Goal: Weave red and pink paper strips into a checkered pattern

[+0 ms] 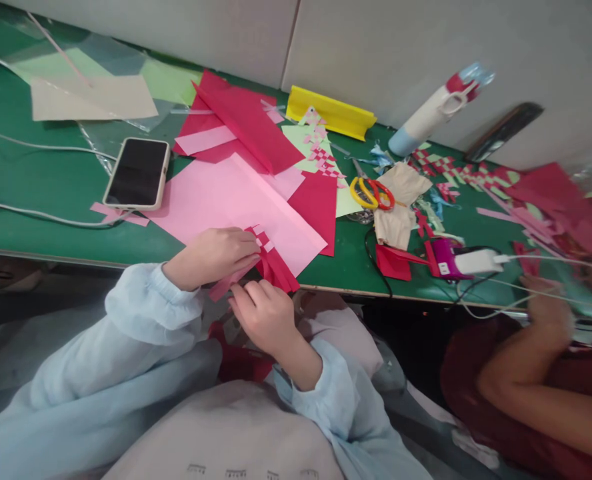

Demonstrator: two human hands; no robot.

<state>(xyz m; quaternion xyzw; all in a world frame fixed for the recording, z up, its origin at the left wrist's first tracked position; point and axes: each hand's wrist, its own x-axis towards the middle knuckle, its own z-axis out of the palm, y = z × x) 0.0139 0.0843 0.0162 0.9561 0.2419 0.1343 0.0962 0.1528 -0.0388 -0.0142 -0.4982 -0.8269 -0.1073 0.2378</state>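
Note:
Over the table's front edge, my left hand [216, 257] is closed on a small weave of red and pink paper strips [260, 241]. Its loose red strips [277, 270] fan out toward the lower right. Close below, my right hand [266, 313] has its fingers curled at a pink strip [223, 285] that runs under my left fingers. The fingertips partly hide where the strips cross. A large pink paper sheet [211, 193] lies flat just behind the weave.
A phone [137, 175] lies left of the pink sheet. Scissors [373, 193], a yellow holder [329, 113], a bottle [431, 113] and a purple power adapter [446, 259] with cables lie to the right. Red sheets [246, 127] sit behind. Another person's arm [546, 380] is at far right.

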